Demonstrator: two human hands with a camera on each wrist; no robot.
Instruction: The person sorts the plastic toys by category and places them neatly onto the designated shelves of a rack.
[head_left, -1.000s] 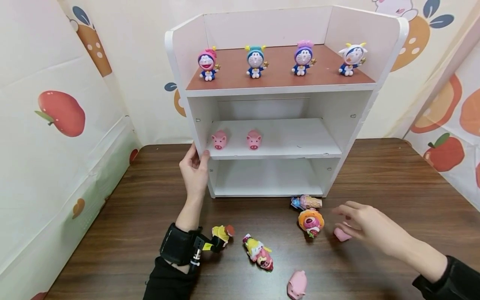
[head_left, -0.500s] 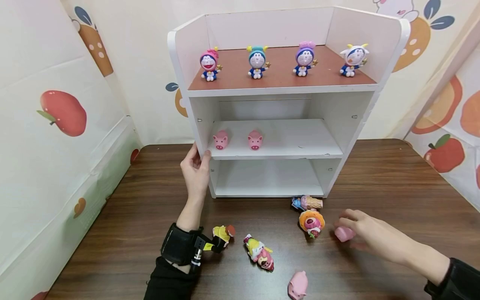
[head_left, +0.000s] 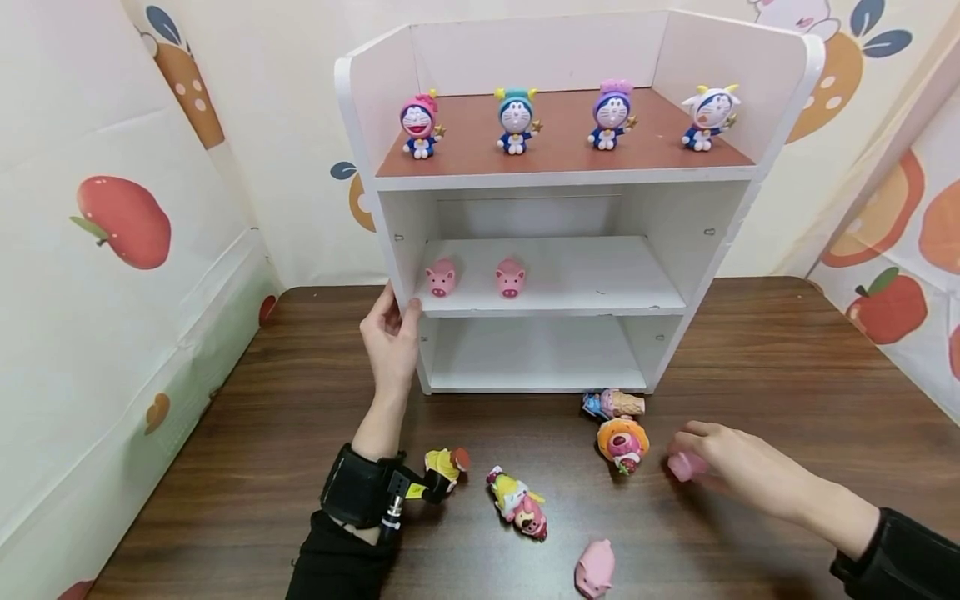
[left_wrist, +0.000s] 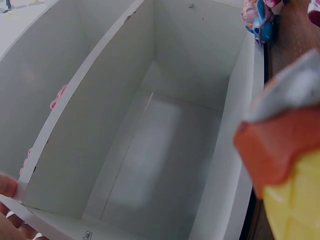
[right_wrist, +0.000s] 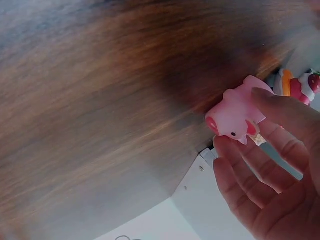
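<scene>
My left hand (head_left: 392,343) grips the left side panel of a white shelf unit (head_left: 551,313), its thumb at the front edge near the middle board. Part of that hand (left_wrist: 12,220) shows at the left wrist view's lower left corner. On the table at the right, my right hand (head_left: 738,467) pinches a pink toy pig (head_left: 684,467) between thumb and fingers. The right wrist view shows this pig (right_wrist: 235,110) on its side, snout and one eye visible. Two more pink pigs, a left one (head_left: 441,277) and a right one (head_left: 510,277), stand on the middle shelf.
Several blue cat figurines (head_left: 515,122) stand on the top shelf. Loose on the table lie a pink pig (head_left: 596,569), an orange-rimmed figurine (head_left: 622,445), an ice-cream-cone figurine (head_left: 613,404), a yellow-and-pink figurine (head_left: 517,504) and a yellow figurine (head_left: 446,467) by the left wrist.
My right hand has come down onto the pink pig and closed its fingers on it, turning it slightly. The left hand stays on the shelf unit.
</scene>
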